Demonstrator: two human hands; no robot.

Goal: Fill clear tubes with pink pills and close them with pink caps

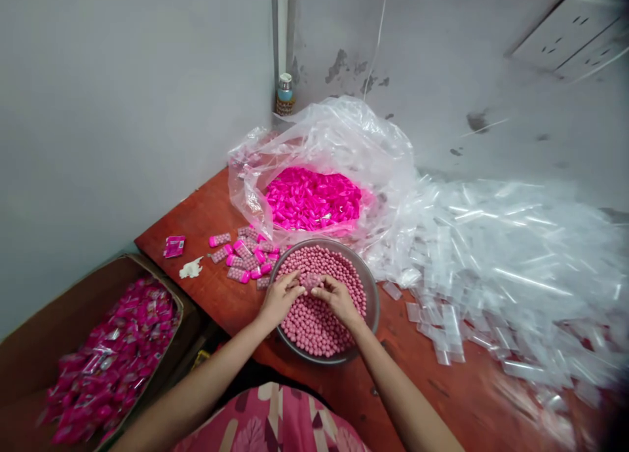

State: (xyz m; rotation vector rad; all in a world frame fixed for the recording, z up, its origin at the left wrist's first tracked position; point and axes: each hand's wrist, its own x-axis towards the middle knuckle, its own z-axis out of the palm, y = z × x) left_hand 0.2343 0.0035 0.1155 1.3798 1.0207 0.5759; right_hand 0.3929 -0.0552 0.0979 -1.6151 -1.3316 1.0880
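Observation:
A metal bowl [371, 295] full of small pink balls [314, 324] sits at the table's front edge. Both my hands rest over the balls. My left hand [279, 299] and my right hand [338, 298] meet at a small clear tube [311, 281] filled with pink balls, and each hand pinches one end of it. Several filled tubes with pink caps [243, 255] lie on the table just left of the bowl. Behind the bowl, an open clear plastic bag [344, 134] holds a heap of bright pink caps [312, 198].
A cardboard box [59, 321] at lower left holds many pink packets [115, 357]. A large pile of clear plastic sleeves [501, 255] covers the right of the red-brown table [196, 209]. One pink packet [174, 245] and a white scrap [190, 267] lie at left. A bottle [285, 95] stands in the wall corner.

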